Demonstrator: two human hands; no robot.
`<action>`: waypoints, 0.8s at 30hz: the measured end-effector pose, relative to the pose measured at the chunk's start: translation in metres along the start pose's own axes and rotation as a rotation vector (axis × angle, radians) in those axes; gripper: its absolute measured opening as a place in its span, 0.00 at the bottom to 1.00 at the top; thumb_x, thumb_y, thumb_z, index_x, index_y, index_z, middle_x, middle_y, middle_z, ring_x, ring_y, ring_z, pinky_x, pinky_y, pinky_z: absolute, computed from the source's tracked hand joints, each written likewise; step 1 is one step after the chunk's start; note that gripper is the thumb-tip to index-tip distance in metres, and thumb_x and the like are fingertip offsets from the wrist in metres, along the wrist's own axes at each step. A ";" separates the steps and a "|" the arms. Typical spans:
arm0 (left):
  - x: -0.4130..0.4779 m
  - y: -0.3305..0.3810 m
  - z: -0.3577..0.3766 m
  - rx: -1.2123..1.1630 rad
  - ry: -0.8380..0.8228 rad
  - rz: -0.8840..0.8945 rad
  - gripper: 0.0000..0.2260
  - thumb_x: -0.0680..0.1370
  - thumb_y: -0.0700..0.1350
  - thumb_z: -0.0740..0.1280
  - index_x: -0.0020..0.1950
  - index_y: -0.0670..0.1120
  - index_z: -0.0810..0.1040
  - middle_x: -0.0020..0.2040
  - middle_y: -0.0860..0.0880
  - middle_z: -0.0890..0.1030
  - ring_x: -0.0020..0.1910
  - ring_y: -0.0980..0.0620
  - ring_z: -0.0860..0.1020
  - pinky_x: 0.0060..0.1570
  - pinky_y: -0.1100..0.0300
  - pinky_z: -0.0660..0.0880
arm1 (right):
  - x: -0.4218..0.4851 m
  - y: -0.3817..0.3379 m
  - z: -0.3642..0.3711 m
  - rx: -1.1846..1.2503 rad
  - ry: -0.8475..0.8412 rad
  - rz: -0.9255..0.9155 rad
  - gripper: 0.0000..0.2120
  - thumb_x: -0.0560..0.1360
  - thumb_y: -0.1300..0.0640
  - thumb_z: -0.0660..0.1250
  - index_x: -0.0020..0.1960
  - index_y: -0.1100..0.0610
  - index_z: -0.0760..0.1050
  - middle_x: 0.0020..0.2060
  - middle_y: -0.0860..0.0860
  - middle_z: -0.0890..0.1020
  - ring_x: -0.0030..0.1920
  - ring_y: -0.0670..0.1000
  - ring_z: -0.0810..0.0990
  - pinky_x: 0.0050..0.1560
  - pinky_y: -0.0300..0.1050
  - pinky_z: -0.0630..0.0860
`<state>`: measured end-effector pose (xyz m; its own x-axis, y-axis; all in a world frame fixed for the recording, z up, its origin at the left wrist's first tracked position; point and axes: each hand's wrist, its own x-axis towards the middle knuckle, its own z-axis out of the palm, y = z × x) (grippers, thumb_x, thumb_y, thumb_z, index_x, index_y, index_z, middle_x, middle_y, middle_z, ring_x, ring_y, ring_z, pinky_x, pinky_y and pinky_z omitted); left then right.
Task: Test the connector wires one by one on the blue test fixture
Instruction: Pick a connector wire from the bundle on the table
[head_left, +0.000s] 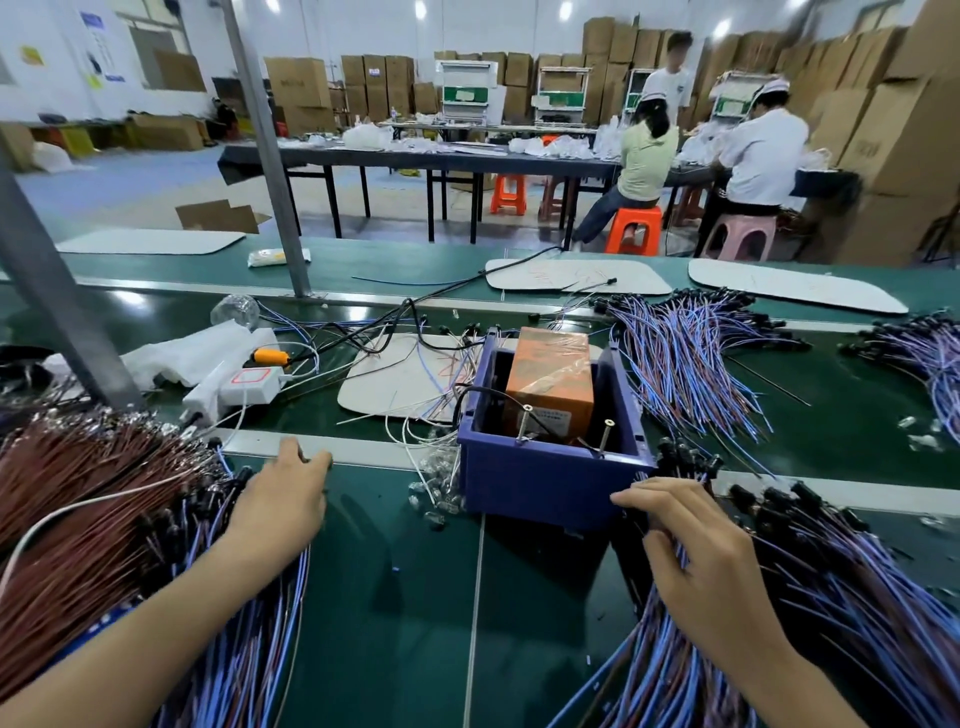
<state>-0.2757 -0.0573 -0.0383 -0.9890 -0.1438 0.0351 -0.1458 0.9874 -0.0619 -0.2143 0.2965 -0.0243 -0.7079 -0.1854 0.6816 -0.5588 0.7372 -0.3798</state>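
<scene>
Wires (810, 618) fanned, connectors (768, 500) seemingly toward fixture (545, 480)

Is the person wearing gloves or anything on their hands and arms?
No gloves. The left hand and the right hand are both bare, and so are the forearms as far as the picture shows them. I can see no rings, no watch and no bracelet on either one.

Blue test fixture (540, 486): moulded plastic, smooth, dull sheen.
Orange box (551, 382) inside it: card under glossy, crinkled clear film.
Two screws (525, 423) at its front: bright metal.
Connector wires (831, 613): thin plastic insulation, black plastic ends.
Green belt (395, 613): smooth, glossy, catching lamp glare.
Slanted post (262, 145): matt grey metal.
</scene>
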 end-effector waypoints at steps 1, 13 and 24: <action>0.005 0.001 -0.004 -0.028 -0.011 -0.027 0.14 0.78 0.43 0.61 0.64 0.46 0.70 0.58 0.43 0.66 0.55 0.43 0.74 0.53 0.50 0.75 | 0.001 -0.002 0.001 0.013 0.002 -0.002 0.16 0.69 0.71 0.61 0.51 0.60 0.81 0.45 0.48 0.80 0.51 0.45 0.76 0.56 0.33 0.70; 0.050 -0.004 -0.008 0.002 -0.165 -0.124 0.16 0.76 0.35 0.57 0.62 0.45 0.72 0.61 0.41 0.72 0.59 0.41 0.75 0.56 0.52 0.73 | 0.006 -0.040 -0.001 0.466 -0.098 0.270 0.19 0.75 0.74 0.61 0.46 0.53 0.82 0.37 0.44 0.84 0.42 0.42 0.82 0.43 0.28 0.73; 0.040 -0.003 -0.082 -0.604 0.084 -0.006 0.18 0.70 0.39 0.75 0.59 0.44 0.80 0.55 0.41 0.81 0.45 0.51 0.76 0.48 0.63 0.71 | 0.018 -0.120 0.038 1.231 -0.696 0.678 0.09 0.78 0.59 0.64 0.45 0.58 0.82 0.35 0.54 0.84 0.37 0.50 0.83 0.47 0.44 0.80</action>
<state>-0.3124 -0.0606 0.0451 -0.9792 -0.1678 0.1138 -0.0863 0.8530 0.5148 -0.1762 0.1800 0.0100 -0.8221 -0.5603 -0.1009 0.1845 -0.0946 -0.9783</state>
